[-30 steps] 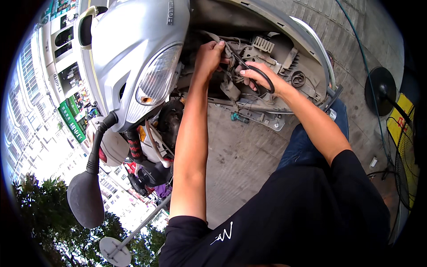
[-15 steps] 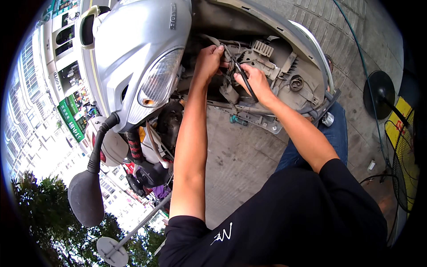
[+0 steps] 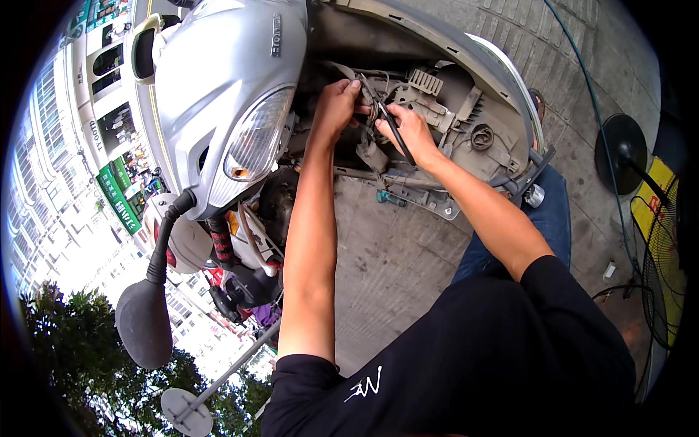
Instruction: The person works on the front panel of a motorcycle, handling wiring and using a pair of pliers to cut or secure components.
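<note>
The open front of a silver scooter (image 3: 226, 65) lies ahead of me, with dusty wiring and parts inside. My left hand (image 3: 336, 108) reaches in beside the headlight (image 3: 260, 138) and pinches a wire bundle (image 3: 373, 109) between thumb and fingers. My right hand (image 3: 413, 137) is closed around a slim black-handled tool that looks like pliers (image 3: 397, 132). Its tip is at the wires by my left fingertips; whether it bites on one is too small to tell. A grey finned part (image 3: 426, 82) and a coiled strap-like piece (image 3: 481, 136) sit right of my hands.
A side mirror (image 3: 144, 324) juts out at lower left. A small teal tool (image 3: 391, 197) lies below the scooter's body. At right are a green hose (image 3: 582, 65), a round black base (image 3: 620, 154) and a black mesh fan cage (image 3: 661, 255). A jeans leg (image 3: 550, 218) is beside the scooter.
The view has shifted slightly. My left hand stays on the wires. The tool in my right hand has turned a little, and its handle end sits slightly further left.
</note>
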